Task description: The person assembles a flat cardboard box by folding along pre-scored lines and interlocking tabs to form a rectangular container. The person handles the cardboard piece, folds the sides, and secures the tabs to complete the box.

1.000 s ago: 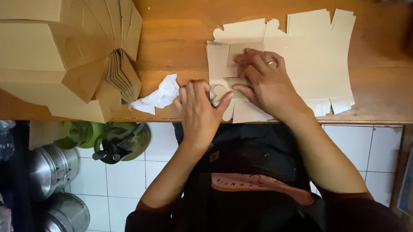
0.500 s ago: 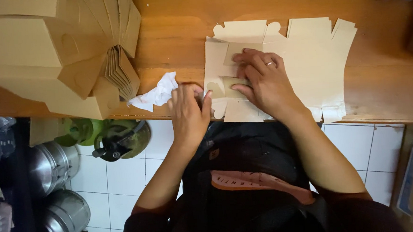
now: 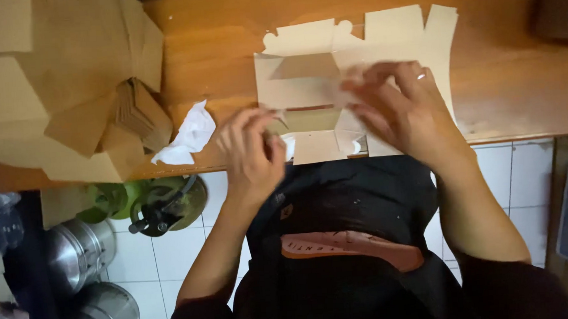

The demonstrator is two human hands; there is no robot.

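Overhead view of a wooden counter (image 3: 226, 46) with a flat, unfolded box blank of pale tan cardboard (image 3: 381, 38) lying on it, its near edge reaching the counter's front rim just in front of the person's dark apron (image 3: 340, 241). Right hand (image 3: 404, 108), blurred, lies palm down on the middle of the blank with fingers spread and bent, pressing on the folded panels; a ring (image 3: 420, 76) shows on one finger. Left hand (image 3: 251, 148) sits at the blank's near left corner, fingers curled together over the counter's edge; whether they pinch a flap of the cardboard cannot be told, since the fingertips hide the contact. One panel of the blank is creased upward between the two hands, showing a darker inner strip.

Left of the left hand, apart from it, a crumpled white paper (image 3: 189, 135) rests on the counter. Farther left stands a stack of assembled tan cardboard boxes (image 3: 47, 81), one with a flap hanging open. Below the counter: white wall tiles (image 3: 518, 179), a green kettle-like vessel (image 3: 163, 204), and two shiny metal pots (image 3: 89, 280) near the lower left corner
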